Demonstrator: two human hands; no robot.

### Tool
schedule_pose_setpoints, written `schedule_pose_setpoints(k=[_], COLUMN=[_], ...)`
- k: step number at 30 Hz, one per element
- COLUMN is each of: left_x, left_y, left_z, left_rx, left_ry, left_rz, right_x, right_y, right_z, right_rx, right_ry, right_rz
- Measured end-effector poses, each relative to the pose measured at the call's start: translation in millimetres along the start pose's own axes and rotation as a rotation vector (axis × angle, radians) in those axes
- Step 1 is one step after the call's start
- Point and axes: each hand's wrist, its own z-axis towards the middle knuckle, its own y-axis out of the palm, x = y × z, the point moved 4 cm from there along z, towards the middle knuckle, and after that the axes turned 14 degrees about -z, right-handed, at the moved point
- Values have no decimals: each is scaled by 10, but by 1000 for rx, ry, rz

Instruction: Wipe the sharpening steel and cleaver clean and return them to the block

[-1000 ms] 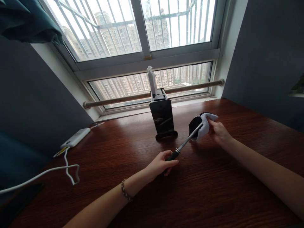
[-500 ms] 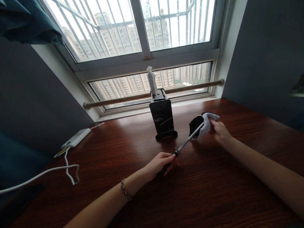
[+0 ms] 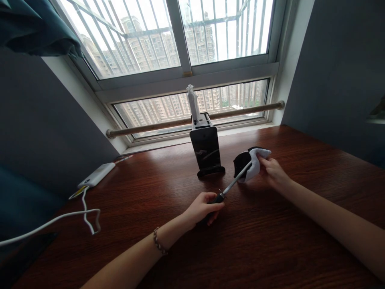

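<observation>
Left hand [image 3: 206, 209], as the head view shows it, is closed around the black handle [image 3: 216, 199] of a slim grey rod [image 3: 237, 179]. From there the rod points to the far right, above the table [image 3: 144, 180]. The right hand [image 3: 275, 172] is pinching a cloth [image 3: 255, 167], which is partly white and partly black. The far end of the rod meets its white part, so the tip is hidden from me. Whether the cloth touches the table, I cannot tell.

To the left of the cloth stands a black tissue holder [image 3: 206, 148], upright, with a white tissue [image 3: 193, 105] coming out of its top; neither hand touches it. On the left side lies a white device [image 3: 98, 176] with a white cable [image 3: 60, 216], well apart from the hands.

As I judge, the step in hand is rubbing the far part of the rod with the cloth. The next move calls, I think, for a steady left hand and a light, even pressure from the right hand, following the line of the rod.
</observation>
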Motion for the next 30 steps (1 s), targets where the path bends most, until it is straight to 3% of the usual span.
schedule_pose_setpoints(k=[11,18,23,30], left_x=[67,21,13,29], left_y=[79,92,80,112], left_z=[-14,21,29,29], left_rx=[-146,-183,-86,-109], left_ry=[30,87,119,98], left_rz=[0,86,74,30], right_x=[282,480,489,455], right_y=[299,400,431,447], right_z=[-425,-612,-648,-695], right_rx=[-336,-630,-640,-627], right_ry=[142,81,94,110], right_rz=[-135,-338,-349,-376])
